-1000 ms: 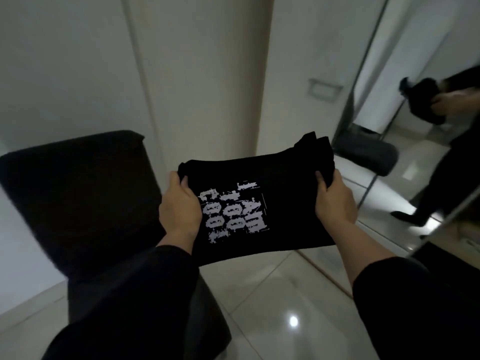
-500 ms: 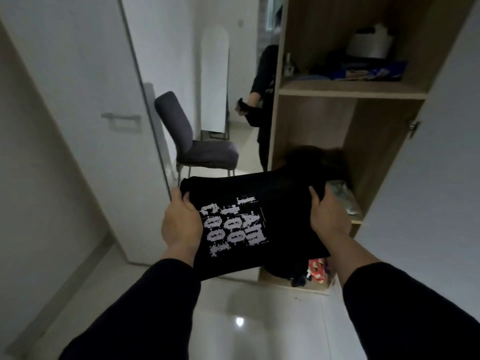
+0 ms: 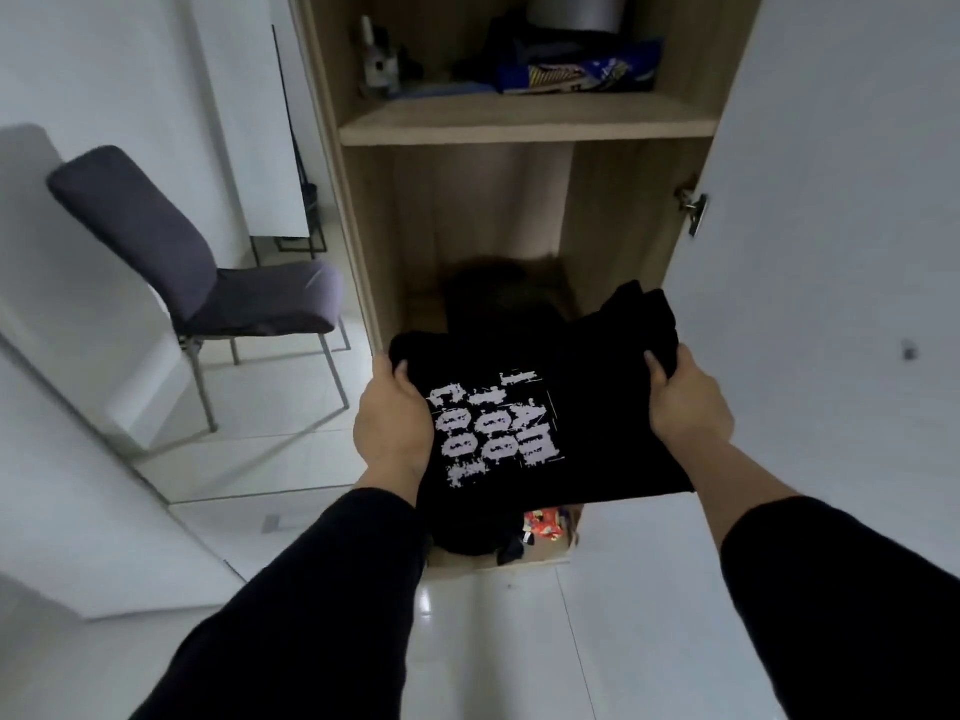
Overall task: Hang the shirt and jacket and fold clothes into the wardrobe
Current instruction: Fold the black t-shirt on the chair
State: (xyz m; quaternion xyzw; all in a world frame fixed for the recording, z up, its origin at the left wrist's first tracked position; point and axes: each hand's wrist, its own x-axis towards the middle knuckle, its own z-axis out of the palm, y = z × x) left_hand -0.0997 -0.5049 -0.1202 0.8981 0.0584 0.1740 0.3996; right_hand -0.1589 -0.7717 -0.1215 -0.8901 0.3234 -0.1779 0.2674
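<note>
The folded black tee is held flat at the wardrobe opening, above a dark pile. It's gripped at both sides: left hand and right hand, thumbs on top, fingers presumably curled under, prob. so the fold is kept intact.

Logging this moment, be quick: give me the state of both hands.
Left hand: closed, gripping the left edge of the folded black T-shirt.
Right hand: closed, gripping the T-shirt's right edge.
</note>
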